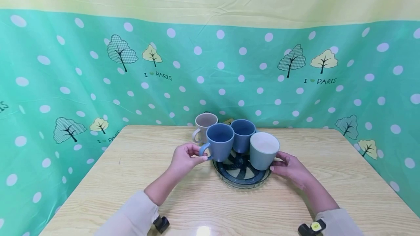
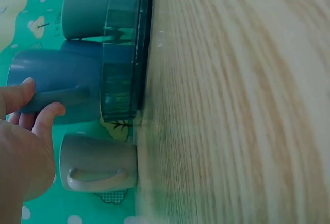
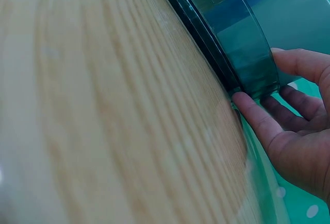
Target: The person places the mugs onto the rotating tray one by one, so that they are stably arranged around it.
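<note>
My left hand point(image 1: 188, 159) pinches the handle of a blue mug point(image 1: 220, 145), which stands upright over the left rim of a round clear tray point(image 1: 242, 183) with a dark spoked base. In the left wrist view, the thumb and fingers close round that handle point(image 2: 62, 98). At the tray's right side my right hand point(image 1: 290, 168) grips its wall, the thumb at the rim and a fingertip low by the base in the right wrist view. Inside the tray are a second blue mug point(image 1: 243, 137) at the back and a pale green mug point(image 1: 264, 154) on the right.
A pale greyish mug point(image 2: 98, 162) stands on the wooden table point(image 1: 157, 137) just left of the tray, its handle toward the left. Behind the table hangs a green polka-dot cloth point(image 1: 183, 61) with tree prints.
</note>
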Motion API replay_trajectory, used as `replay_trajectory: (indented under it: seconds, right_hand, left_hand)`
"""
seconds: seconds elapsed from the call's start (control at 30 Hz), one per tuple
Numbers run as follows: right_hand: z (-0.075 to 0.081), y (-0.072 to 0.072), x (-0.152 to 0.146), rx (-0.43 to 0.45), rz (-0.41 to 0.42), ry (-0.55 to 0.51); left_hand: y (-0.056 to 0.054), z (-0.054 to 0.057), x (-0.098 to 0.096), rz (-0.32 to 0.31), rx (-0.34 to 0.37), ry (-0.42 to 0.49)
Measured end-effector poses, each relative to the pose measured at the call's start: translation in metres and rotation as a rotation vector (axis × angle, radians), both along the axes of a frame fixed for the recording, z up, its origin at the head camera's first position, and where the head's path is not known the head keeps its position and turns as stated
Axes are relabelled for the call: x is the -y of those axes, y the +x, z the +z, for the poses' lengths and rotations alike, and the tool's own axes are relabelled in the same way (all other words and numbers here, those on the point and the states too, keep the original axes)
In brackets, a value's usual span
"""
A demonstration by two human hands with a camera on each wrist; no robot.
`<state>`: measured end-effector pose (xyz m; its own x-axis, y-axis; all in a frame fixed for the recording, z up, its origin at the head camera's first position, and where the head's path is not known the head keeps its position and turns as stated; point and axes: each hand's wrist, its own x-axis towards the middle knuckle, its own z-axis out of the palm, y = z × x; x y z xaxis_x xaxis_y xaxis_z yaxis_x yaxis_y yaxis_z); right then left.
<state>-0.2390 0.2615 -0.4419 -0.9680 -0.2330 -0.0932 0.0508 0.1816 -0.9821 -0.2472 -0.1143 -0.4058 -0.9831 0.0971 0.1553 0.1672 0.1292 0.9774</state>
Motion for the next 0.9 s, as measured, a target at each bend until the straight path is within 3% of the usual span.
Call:
replay_trajectory:
  seconds: [0.33, 0.57, 0.9]
  right_hand:
    - [-0.001, 0.002, 0.001, -0.001, 0.001, 0.004]
    - [0.0, 0.003, 0.001, -0.006, 0.014, -0.02]
    - [0.001, 0.009, 0.005, 0.002, -0.017, 0.092]
  left_hand:
    - [-0.001, -0.006, -0.009, -0.034, 0.015, -0.024]
    - [-0.006, -0.012, -0.011, -0.014, 0.002, -0.039]
    - [-0.018, -0.016, -0.012, -0.072, -0.014, -0.032]
